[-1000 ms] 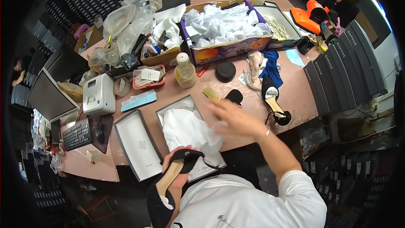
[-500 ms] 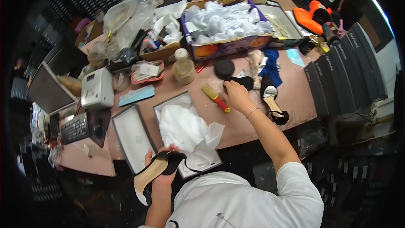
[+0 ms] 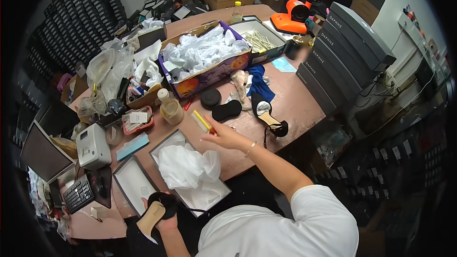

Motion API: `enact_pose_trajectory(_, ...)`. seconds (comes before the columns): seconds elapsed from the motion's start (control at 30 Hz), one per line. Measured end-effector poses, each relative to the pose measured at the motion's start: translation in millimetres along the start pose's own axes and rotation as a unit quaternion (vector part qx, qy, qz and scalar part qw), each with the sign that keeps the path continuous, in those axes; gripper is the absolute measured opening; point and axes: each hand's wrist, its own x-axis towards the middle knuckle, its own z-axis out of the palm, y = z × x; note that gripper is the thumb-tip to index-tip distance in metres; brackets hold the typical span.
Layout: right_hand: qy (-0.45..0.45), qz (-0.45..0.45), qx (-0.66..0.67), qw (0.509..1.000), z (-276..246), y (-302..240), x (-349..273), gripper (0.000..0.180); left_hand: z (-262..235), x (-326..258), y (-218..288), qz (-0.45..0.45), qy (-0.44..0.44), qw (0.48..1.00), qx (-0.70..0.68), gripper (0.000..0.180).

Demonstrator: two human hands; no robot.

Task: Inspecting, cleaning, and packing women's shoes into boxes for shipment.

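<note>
A black strappy high-heeled sandal (image 3: 153, 215) with a beige insole is held in my left hand (image 3: 167, 222), near the front edge of the table. Its thin strap trails to the right. My right hand (image 3: 223, 135) is over the red handle of a brush (image 3: 201, 121) with yellow bristles, thumb and finger apart on either side of it. Just beyond lies a black sponge pad (image 3: 226, 110), beside a round black tin (image 3: 211, 98). A matching black sandal (image 3: 267, 116), with silvery stuffing inside, lies farther right.
An open shoebox (image 3: 223, 191) with white tissue paper (image 3: 188, 165) and its lid (image 3: 134, 183) lie in front of me. Behind are a glass bottle (image 3: 171, 110) and a carton (image 3: 209, 76) of crumpled tissue. Grey shoeboxes (image 3: 328, 62) are stacked at the right, past a blue cloth (image 3: 259, 84).
My right hand has left the black sponge pad and moved left and nearer, to the brush. My left hand still holds the sandal, now turned slightly. The whole view has shifted with my head.
</note>
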Motion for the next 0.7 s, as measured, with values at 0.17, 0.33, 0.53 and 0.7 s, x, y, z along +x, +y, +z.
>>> enact_pose_trajectory(0.17, -0.089, -0.096, -0.092, 0.987, 13.5, -51.3, -65.5, 0.049, -28.2, 53.6, 4.2, -0.055, -0.146, 0.983, -0.095, 0.038)
enact_pose_trajectory(0.33, -0.131, -0.289, -0.287, 0.904, 47.0, -102.6, -82.6, 0.048, 11.8, 41.6, -4.7, 0.036, -0.043, 0.997, 0.060, 0.037)
enact_pose_trajectory(0.53, -0.186, -0.261, -0.057, 0.945, 171.7, -79.7, -91.0, 0.046, 2.3, 12.3, 32.7, 0.142, 0.051, 0.950, 0.274, 0.036)
enact_pose_trajectory(0.7, -0.326, -0.252, 0.016, 0.911, 149.5, -93.6, -88.5, 0.043, 1.5, 9.1, 43.4, 0.122, -0.093, 0.966, 0.210, 0.043)
